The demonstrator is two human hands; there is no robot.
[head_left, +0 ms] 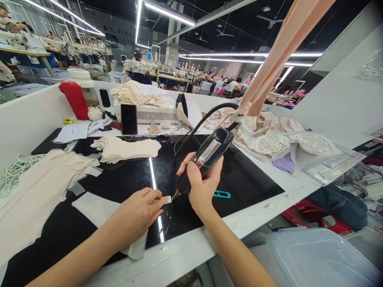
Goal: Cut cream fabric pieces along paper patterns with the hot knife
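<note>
My right hand (203, 183) is wrapped round a black corded hot knife (206, 153), its thin metal tip pointing down and left. That tip is close to the end of a white fabric piece (97, 207), just beyond my left fingertips. My left hand (140, 213) holds the piece down on the black glossy work surface (191, 223), fingers close together and thumb hidden. Part of the fabric lies under the hand and forearm. A peach fabric strip (275, 59) is tied around the knife's cord end from above.
Cream fabric stacks (128, 149) and a larger cream pile (38, 187) lie left. A teal-handled tool (222, 194) is right of my hand. A phone (129, 119) stands behind, near a red container (74, 99). Lace bra cups (272, 145) are piled right; a plastic bin (320, 255) sits below.
</note>
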